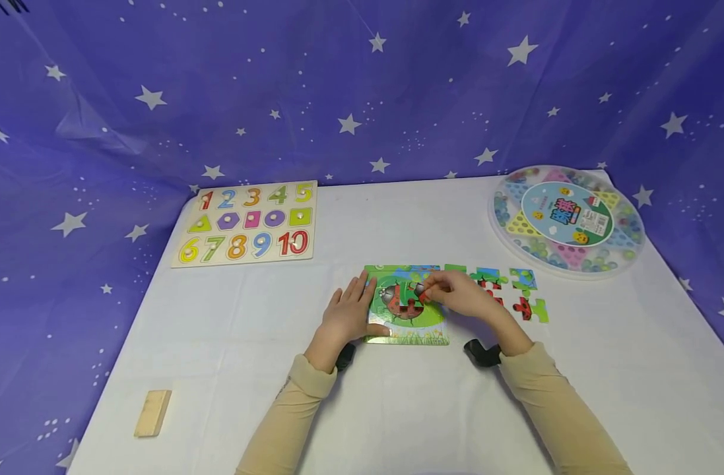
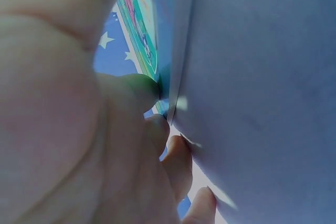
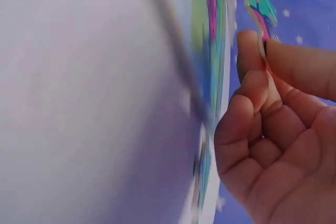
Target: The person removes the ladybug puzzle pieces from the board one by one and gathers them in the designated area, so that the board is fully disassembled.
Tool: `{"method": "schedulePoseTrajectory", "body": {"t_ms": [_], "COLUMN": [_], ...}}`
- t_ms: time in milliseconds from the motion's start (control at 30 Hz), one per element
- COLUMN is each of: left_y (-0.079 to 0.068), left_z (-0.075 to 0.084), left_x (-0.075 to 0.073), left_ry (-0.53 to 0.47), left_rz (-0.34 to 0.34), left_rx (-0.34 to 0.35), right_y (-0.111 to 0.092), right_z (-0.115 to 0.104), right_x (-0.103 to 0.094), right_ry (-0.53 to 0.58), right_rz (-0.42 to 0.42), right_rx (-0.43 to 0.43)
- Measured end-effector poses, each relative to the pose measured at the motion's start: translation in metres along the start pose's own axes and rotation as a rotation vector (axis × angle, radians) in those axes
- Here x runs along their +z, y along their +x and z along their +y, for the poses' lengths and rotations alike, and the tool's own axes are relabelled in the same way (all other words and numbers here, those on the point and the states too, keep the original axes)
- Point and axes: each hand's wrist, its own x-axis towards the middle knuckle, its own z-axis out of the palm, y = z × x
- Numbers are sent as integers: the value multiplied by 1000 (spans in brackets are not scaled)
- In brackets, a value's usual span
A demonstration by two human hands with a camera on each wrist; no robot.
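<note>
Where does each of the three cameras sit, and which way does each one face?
Head: worn on the head, looking forward and down at the table; both sleeves, left hand and right hand show.
Left wrist: close under the left hand, facing the ladybird puzzle board; palm and fingers show.
Right wrist: beside the right hand, which pinches a puzzle piece.
All three share the ladybird puzzle board.

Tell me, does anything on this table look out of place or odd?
Nothing looks spilled or broken. The ladybird puzzle is simply unfinished: loose pieces lie scattered to its right, and the right hand pinches one over the board. A lone wooden block sits apart near the table's front-left corner.
</note>
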Motion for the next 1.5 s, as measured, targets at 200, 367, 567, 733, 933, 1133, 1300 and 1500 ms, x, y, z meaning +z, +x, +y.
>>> {"method": "schedulePoseTrajectory", "body": {"t_ms": [200, 367, 567, 733, 933, 1133, 1300, 1500], "left_y": [0, -1, -1, 1, 2, 1, 0, 1], "left_z": [1, 1, 1, 1, 0, -2, -3, -1], "left_x": [-1, -2, -1, 1, 1, -1, 0, 0], "left_ry": [-4, 0, -2, -4, 3, 9, 2, -12], "left_rz": [0, 4, 12, 16, 8, 5, 4, -1], "left_rx": [1, 0, 7, 7, 7, -3, 0, 10], "right_y": [-30, -48, -56, -57, -57, -44, -34, -37], "right_z": [17, 26, 31, 33, 31, 14, -1, -1], "right_x": [-29, -43, -45, -44, -45, -35, -15, -1], "right_ry": [-47, -47, -62, -76, -93, -105, -120, -286], "right_rz": [32, 47, 57, 74, 77, 82, -27, -96], "right_rx": [63, 86, 128, 145, 156, 71, -11, -12]}}
